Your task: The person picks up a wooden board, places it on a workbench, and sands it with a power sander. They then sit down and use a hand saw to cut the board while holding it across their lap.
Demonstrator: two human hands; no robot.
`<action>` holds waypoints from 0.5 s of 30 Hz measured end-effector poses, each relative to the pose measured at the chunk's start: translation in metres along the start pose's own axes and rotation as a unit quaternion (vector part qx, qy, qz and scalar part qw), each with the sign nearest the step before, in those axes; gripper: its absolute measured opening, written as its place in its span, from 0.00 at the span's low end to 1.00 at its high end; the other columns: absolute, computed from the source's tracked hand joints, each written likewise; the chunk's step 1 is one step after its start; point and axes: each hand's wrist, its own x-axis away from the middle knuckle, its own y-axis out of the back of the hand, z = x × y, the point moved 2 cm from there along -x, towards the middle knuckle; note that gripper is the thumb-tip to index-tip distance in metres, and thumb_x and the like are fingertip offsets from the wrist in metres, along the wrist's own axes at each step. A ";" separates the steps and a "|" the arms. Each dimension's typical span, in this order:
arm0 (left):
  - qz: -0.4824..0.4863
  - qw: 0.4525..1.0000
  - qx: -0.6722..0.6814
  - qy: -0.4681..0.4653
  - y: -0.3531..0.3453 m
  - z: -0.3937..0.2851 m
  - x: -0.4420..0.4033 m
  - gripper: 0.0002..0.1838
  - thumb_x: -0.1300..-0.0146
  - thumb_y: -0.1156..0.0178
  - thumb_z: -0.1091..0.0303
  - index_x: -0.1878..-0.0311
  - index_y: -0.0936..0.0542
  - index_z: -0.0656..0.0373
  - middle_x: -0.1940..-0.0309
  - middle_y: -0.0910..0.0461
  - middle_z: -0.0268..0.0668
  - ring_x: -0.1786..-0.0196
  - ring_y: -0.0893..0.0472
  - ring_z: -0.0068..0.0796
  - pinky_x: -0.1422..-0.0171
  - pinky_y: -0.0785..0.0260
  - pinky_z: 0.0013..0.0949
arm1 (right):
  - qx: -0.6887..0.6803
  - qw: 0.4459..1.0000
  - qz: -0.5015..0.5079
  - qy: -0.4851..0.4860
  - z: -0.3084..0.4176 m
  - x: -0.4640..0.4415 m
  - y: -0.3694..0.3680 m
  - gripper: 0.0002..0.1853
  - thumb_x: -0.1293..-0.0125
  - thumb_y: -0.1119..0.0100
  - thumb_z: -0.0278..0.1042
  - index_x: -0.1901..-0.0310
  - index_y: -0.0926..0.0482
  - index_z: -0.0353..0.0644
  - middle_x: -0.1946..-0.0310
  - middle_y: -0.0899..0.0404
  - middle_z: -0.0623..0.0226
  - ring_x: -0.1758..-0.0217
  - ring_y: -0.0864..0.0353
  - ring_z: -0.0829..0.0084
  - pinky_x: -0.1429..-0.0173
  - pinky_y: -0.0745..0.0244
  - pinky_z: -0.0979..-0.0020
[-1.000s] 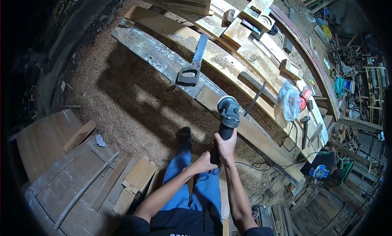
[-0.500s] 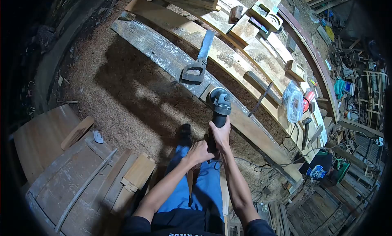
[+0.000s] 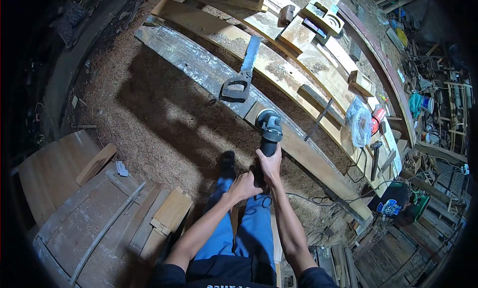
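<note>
A black angle grinder (image 3: 271, 131) points away from me, its round disc resting on the near end of a brown board (image 3: 308, 156). My right hand (image 3: 270, 164) is wrapped round the grinder's body, close behind its head. Lower down, my left hand (image 3: 244, 187) grips the rear part of the same tool. The brown board lies on a weathered grey plank (image 3: 184, 56). Just beyond the grinder's head, a handsaw (image 3: 237, 86) rests on that plank with its blade pointing away.
Long planks (image 3: 279, 71) run beyond the saw, bearing a wooden block (image 3: 287, 15), a clear plastic bag (image 3: 358, 123), a red tool (image 3: 378, 115) and a hammer (image 3: 375, 158). A cable (image 3: 321, 201) trails at right. Wooden panels (image 3: 82, 228) stand at lower left.
Since the first frame, the grinder and both hands have shifted slightly left and its disc has come over the brown board's end. Both hands have kept their hold.
</note>
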 end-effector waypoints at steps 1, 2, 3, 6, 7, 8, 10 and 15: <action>0.000 1.000 -0.001 -0.001 0.002 -0.004 0.002 0.38 0.46 0.26 0.47 0.51 0.21 0.79 0.54 0.16 0.70 0.46 0.15 0.69 0.40 0.21 0.57 | -0.006 1.000 0.001 0.008 -0.002 -0.001 0.001 0.31 0.46 0.26 0.33 0.40 0.27 0.38 0.63 0.19 0.60 0.65 0.17 0.67 0.59 0.19 0.62; 0.005 1.000 -0.005 0.007 0.003 -0.008 0.004 0.38 0.45 0.26 0.47 0.50 0.22 0.79 0.54 0.16 0.70 0.46 0.15 0.69 0.40 0.21 0.57 | -0.012 1.000 0.001 0.015 -0.004 -0.001 0.003 0.32 0.46 0.26 0.33 0.40 0.27 0.38 0.63 0.19 0.60 0.65 0.17 0.67 0.59 0.20 0.62; 0.009 1.000 -0.009 0.014 0.003 -0.009 0.004 0.39 0.45 0.26 0.46 0.49 0.22 0.78 0.54 0.16 0.69 0.46 0.15 0.69 0.41 0.21 0.57 | -0.013 1.000 0.000 0.016 -0.007 -0.002 0.003 0.32 0.46 0.26 0.33 0.40 0.27 0.38 0.63 0.19 0.60 0.65 0.17 0.67 0.59 0.20 0.62; -0.001 1.000 -0.012 0.011 0.000 -0.006 0.003 0.39 0.45 0.25 0.47 0.47 0.24 0.75 0.54 0.15 0.67 0.46 0.15 0.68 0.42 0.21 0.57 | -0.014 1.000 0.000 0.018 -0.015 -0.006 0.002 0.33 0.47 0.26 0.34 0.39 0.27 0.38 0.62 0.18 0.59 0.64 0.16 0.66 0.57 0.20 0.61; 0.000 1.000 -0.014 0.010 -0.007 0.003 0.001 0.39 0.45 0.25 0.47 0.47 0.24 0.75 0.54 0.15 0.67 0.46 0.15 0.68 0.42 0.21 0.57 | -0.007 1.000 0.009 0.012 -0.017 -0.007 0.000 0.34 0.47 0.25 0.35 0.38 0.27 0.37 0.62 0.17 0.58 0.63 0.16 0.65 0.56 0.19 0.60; -0.016 1.000 -0.005 -0.005 -0.011 0.013 -0.002 0.39 0.46 0.24 0.48 0.45 0.24 0.75 0.54 0.15 0.66 0.46 0.15 0.68 0.43 0.21 0.58 | 0.000 1.000 0.019 0.006 -0.019 -0.008 -0.003 0.35 0.47 0.25 0.36 0.38 0.27 0.37 0.61 0.17 0.57 0.63 0.16 0.64 0.55 0.19 0.59; -0.031 0.999 0.002 -0.020 -0.001 0.009 -0.001 0.39 0.46 0.24 0.49 0.44 0.25 0.74 0.54 0.15 0.66 0.47 0.15 0.68 0.43 0.20 0.58 | -0.001 1.000 0.027 0.005 -0.013 -0.008 -0.009 0.36 0.47 0.25 0.38 0.37 0.27 0.37 0.60 0.16 0.55 0.62 0.16 0.62 0.54 0.19 0.57; -0.021 1.000 -0.001 -0.010 0.015 0.003 -0.006 0.40 0.45 0.23 0.48 0.43 0.26 0.73 0.53 0.15 0.66 0.46 0.16 0.68 0.42 0.20 0.57 | -0.028 0.999 0.018 -0.001 0.000 -0.010 -0.013 0.34 0.46 0.26 0.36 0.38 0.28 0.37 0.62 0.17 0.57 0.65 0.16 0.64 0.58 0.19 0.59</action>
